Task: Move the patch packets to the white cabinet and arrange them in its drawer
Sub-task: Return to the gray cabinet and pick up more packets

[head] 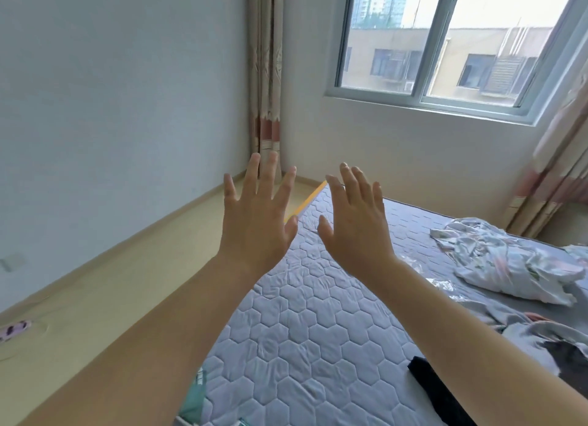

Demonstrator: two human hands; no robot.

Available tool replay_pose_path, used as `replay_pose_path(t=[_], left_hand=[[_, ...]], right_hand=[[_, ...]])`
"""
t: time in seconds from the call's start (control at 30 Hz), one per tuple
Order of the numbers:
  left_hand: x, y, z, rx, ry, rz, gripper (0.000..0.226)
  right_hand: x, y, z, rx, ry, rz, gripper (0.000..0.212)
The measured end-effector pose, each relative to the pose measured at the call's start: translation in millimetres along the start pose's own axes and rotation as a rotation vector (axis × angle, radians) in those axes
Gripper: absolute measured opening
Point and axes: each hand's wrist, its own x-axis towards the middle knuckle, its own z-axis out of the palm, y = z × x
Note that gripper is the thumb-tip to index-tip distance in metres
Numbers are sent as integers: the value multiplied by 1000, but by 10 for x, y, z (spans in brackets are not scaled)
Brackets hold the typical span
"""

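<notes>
Bed (318, 314) with bare quilted mattress fills lower frame; crumpled cloth (509, 266) lies at its right. No white cabinet in view. Your forearms reach out over bed: left hand (254, 222) and right hand (356, 231) raised side by side, backs toward you, fingers spread, not touching. Each grip released, holding nothing. Judgement: carrying not yet begun; next move calls for finding packets. Green-printed item (194, 390) at mattress's near left edge may be one, but it is too cropped to tell.
</notes>
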Motion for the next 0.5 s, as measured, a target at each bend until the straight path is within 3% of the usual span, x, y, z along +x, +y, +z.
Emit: replay_pose_path(t=[0.27,0.5], left_hand=[[-60,-2074,187,3,-106,9,72],[139,-3141,558,-30,-66,28,72]], right_hand=[[863,-1877,615,66,10,63,63],[1457,-2557,1184,-33,-22,47,63]])
